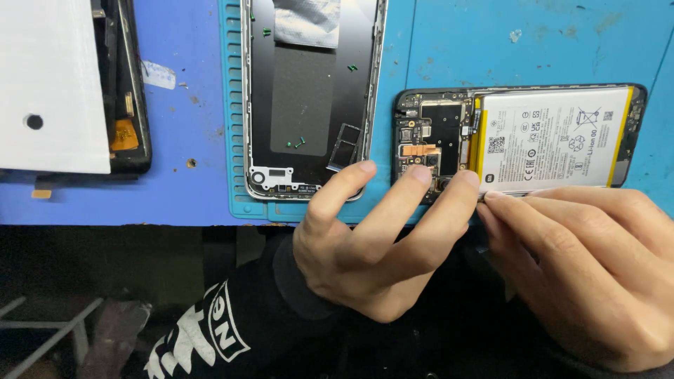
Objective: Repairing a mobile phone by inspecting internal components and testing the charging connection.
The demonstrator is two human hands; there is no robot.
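Two bare hands on my feed, both at the near edge of an opened smartphone (519, 140) that lies back-up on the blue table (182, 189), right of centre.

Item 1: left hand (365, 245), fingers spread fairly wide; the index tip touches the near corner of the back cover, the middle and ring tips press the phone's near-left corner by the circuit board (435, 137). It grips nothing.

Item 2: right hand (590, 267), fingers pinched narrow at the phone's near edge, just under the battery. Whether something thin sits between the fingertips I cannot tell.

Item 3: white battery (554, 137) with yellow side strips, seated in the phone's frame, right of the board.

Item 4: removed back cover (309, 98), inner face up, on a teal repair mat (232, 140), left of the phone and just beside it. Small green screws (298, 144) lie loose inside it, with a strip of silver foil (305, 24) at its far end.

Item 5: second dark device (130, 91) at far left, partly under a white sheet (49, 84), an orange flex strip showing.

Item 6: black sleeve (210, 330) with white print, near, below the table edge.
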